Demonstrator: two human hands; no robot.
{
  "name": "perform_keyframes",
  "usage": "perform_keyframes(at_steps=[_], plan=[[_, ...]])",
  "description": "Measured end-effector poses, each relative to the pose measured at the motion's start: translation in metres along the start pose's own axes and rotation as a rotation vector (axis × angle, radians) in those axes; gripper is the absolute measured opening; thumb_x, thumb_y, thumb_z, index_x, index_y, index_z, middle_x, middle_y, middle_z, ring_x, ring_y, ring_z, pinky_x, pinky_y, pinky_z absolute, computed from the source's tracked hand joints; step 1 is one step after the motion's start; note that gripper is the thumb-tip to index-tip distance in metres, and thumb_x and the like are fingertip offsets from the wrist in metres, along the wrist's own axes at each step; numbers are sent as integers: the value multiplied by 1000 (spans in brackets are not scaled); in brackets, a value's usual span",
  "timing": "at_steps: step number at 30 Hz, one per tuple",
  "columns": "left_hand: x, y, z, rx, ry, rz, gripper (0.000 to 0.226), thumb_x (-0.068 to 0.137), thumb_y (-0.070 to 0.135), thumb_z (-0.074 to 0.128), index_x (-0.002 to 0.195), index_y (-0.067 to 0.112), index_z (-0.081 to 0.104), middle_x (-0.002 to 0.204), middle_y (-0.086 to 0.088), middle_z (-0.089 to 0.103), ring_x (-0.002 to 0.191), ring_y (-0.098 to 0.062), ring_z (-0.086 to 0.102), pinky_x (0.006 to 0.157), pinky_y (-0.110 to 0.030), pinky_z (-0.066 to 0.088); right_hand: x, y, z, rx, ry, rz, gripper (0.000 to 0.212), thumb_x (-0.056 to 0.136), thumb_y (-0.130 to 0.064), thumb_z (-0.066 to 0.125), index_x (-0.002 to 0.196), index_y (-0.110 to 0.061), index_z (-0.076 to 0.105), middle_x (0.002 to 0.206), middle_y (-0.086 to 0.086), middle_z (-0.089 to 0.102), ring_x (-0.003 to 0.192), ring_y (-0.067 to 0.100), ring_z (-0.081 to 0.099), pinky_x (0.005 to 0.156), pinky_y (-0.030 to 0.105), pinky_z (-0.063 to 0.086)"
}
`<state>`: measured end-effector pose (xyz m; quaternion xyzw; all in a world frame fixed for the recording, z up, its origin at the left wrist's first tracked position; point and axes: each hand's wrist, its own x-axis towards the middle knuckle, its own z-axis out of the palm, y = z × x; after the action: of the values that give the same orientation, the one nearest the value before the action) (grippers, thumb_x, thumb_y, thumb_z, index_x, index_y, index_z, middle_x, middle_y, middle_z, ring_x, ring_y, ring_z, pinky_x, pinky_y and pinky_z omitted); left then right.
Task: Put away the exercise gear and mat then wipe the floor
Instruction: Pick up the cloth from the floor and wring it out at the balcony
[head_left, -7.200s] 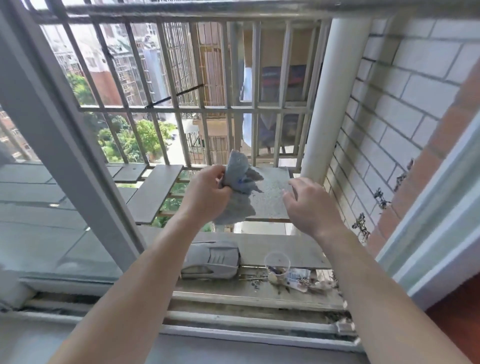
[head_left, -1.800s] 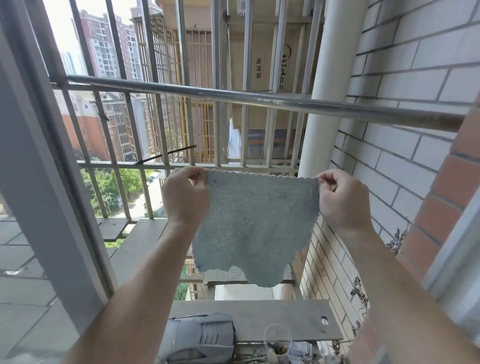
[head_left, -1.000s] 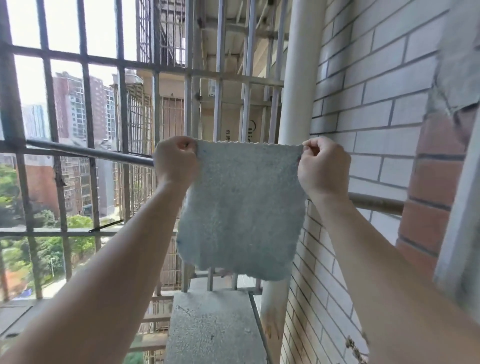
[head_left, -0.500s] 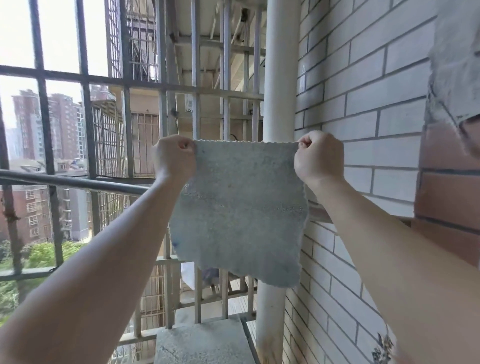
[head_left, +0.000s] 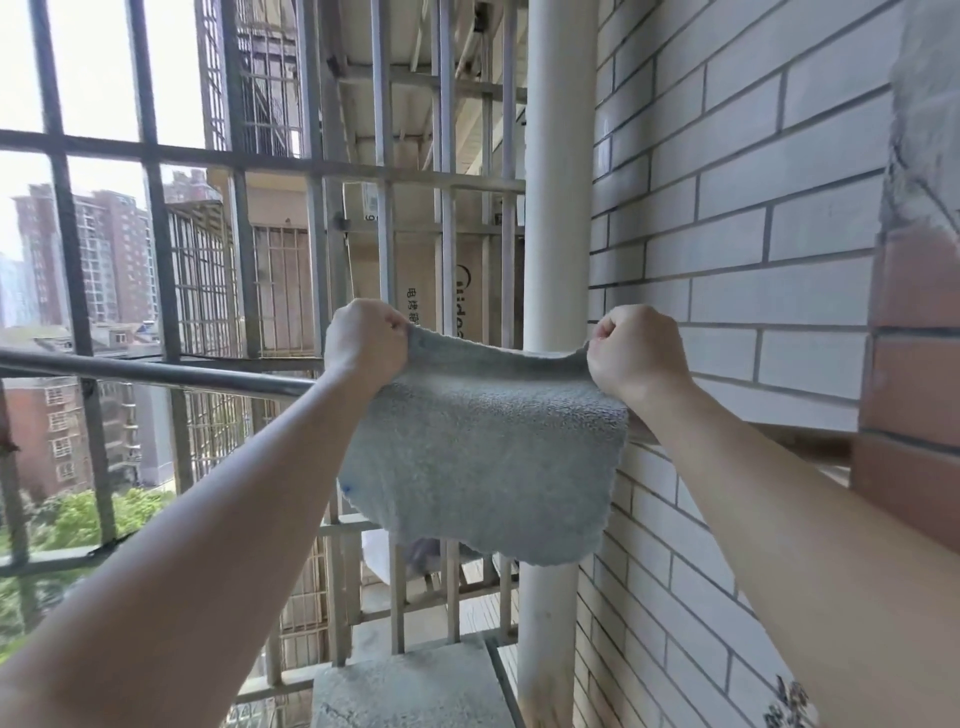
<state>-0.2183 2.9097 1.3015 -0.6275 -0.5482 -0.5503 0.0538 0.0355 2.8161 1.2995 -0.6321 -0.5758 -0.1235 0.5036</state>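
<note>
A grey-blue cleaning cloth (head_left: 483, 457) is stretched between both hands outside the window. My left hand (head_left: 363, 343) pinches its top left corner and my right hand (head_left: 634, 351) pinches its top right corner. The cloth's upper edge folds away from me over a horizontal metal rail (head_left: 156, 371), and the rest hangs down on my side. The rail's stretch behind the cloth is hidden.
Metal window bars (head_left: 384, 208) stand just beyond the rail. A white drain pipe (head_left: 556, 182) runs upright behind the cloth, with a white brick wall (head_left: 753, 208) to its right. A concrete slab (head_left: 410, 691) lies below. Buildings and trees are far off at left.
The cloth went from bunched in my left hand to spread between both hands, then was raised. Its top edge has now come down over the rail, tipped away from me.
</note>
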Motion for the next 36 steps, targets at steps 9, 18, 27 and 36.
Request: perform_keyframes(at_steps=[9, 18, 27, 36], plan=[[-1, -6, 0, 78, -62, -22, 32, 79, -3, 59, 95, 20, 76, 99, 2, 73, 91, -18, 67, 75, -27, 55, -8, -2, -2, -51, -87, 14, 26, 73, 0, 54, 95, 5, 69, 99, 21, 70, 97, 36, 63, 78, 45, 56], [-19, -8, -20, -6, -14, -50, 24, 84, 10, 58, 80, 27, 75, 90, 10, 74, 83, -9, 68, 73, -29, 58, -27, -5, -10, -17, -174, -14, 12, 80, -11, 56, 80, -12, 68, 79, 1, 66, 80, 23, 62, 61, 27, 45], [-53, -17, -36, -18, -49, -75, 26, 86, 16, 62, 69, 35, 68, 84, 17, 72, 79, -4, 66, 72, -28, 58, -51, -4, -23, -62, -170, -131, 13, 88, -25, 59, 81, -16, 67, 78, -2, 66, 77, 20, 59, 66, 26, 42], [-79, -27, -36, -5, -19, -97, 22, 91, 19, 59, 98, 32, 75, 109, 3, 63, 110, -25, 50, 96, -47, 47, -72, 4, -27, -123, -177, -222, 14, 88, -26, 60, 89, -18, 70, 84, 1, 69, 81, 23, 59, 70, 29, 47]])
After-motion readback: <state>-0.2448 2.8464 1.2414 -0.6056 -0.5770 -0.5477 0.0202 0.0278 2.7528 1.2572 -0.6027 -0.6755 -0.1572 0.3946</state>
